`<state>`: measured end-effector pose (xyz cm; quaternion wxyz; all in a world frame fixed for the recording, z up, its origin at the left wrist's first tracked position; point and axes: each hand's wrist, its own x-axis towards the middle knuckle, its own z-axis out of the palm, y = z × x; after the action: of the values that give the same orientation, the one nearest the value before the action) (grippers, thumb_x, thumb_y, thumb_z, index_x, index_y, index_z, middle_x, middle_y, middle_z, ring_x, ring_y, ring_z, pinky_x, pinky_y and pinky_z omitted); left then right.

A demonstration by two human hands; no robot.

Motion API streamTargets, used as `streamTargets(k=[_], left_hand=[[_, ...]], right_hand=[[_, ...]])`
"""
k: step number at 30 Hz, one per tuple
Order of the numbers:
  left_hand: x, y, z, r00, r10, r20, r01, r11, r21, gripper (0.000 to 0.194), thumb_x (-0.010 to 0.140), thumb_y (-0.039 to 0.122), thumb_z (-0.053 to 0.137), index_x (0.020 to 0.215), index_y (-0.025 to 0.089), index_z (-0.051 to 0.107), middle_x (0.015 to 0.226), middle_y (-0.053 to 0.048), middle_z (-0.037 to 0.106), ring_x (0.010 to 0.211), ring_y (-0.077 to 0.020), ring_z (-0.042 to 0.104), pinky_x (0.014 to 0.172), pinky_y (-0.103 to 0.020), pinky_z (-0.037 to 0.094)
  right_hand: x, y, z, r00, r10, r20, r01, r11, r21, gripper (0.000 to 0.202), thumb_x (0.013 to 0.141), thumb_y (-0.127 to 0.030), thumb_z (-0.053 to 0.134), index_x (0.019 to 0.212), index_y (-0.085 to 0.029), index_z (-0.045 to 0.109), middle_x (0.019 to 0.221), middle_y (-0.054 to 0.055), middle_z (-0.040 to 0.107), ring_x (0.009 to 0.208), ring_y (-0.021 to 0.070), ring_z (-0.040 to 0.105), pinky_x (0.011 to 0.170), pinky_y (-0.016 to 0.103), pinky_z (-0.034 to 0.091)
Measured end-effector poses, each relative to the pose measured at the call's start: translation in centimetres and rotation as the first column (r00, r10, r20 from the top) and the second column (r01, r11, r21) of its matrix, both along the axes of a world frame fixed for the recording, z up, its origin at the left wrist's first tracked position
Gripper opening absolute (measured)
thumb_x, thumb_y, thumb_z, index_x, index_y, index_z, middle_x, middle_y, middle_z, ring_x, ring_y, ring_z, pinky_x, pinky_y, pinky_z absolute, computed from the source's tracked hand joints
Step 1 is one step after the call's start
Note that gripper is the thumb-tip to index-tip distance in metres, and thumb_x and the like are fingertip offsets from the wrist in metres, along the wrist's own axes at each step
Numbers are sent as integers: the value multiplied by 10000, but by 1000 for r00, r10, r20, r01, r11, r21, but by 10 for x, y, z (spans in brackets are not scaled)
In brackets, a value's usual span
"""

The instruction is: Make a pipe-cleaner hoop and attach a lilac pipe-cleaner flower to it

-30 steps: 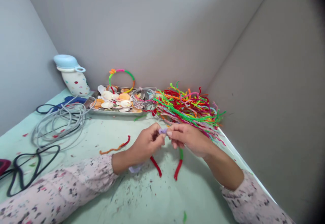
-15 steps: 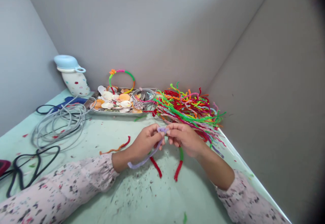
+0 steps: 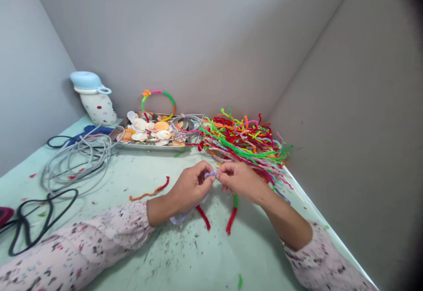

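Tabletop (image 3: 211, 264) is pale mint and kinda grubby, speckled dark toward the near side, boxed in by plain grey walls (image 3: 198, 40) left, far and right. Bottle (image 3: 97, 106) sits far left, near a metal tray (image 3: 150, 148) of shells (image 3: 161, 126). Over the middle, left hand (image 3: 193, 185) and right hand (image 3: 243, 181) both have a pinched grip on a lavender fuzzy stem (image 3: 209, 174), nearer than the colourful pile (image 3: 244, 141).
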<state>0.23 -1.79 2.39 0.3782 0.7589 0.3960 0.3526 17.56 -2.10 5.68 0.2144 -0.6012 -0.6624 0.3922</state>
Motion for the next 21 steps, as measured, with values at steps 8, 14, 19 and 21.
streamTargets(k=[8,14,19,21], left_hand=[[0,2,-5,989,39,-141,-26,995,94,94,802,209,478,779,173,562,636,39,514,590,-105,440,564,-226,299],[1,-5,-2,987,60,-151,-46,995,91,84,793,216,485,754,175,547,612,49,479,575,-99,409,556,-225,277],[3,-8,-4,992,67,-107,-61,996,60,82,804,217,484,777,179,551,613,54,485,574,-96,410,560,-222,285],[4,-8,-4,994,78,-78,-75,997,35,76,803,215,487,777,178,549,615,54,484,577,-95,411,562,-218,291]], right_hand=[[-2,-1,-14,997,47,67,-51,996,70,147,724,-258,485,718,-194,618,554,-20,630,512,116,570,475,197,369],[-9,-4,-6,987,21,162,-38,994,102,133,697,-291,509,635,-196,577,556,-16,625,523,115,530,471,207,317],[-9,-5,-2,983,25,179,-44,993,106,135,693,-314,524,640,-198,568,576,-21,605,527,110,486,466,214,281],[-9,-5,-2,985,21,169,-41,993,113,127,693,-310,524,647,-198,563,578,-25,592,531,107,476,468,213,279]])
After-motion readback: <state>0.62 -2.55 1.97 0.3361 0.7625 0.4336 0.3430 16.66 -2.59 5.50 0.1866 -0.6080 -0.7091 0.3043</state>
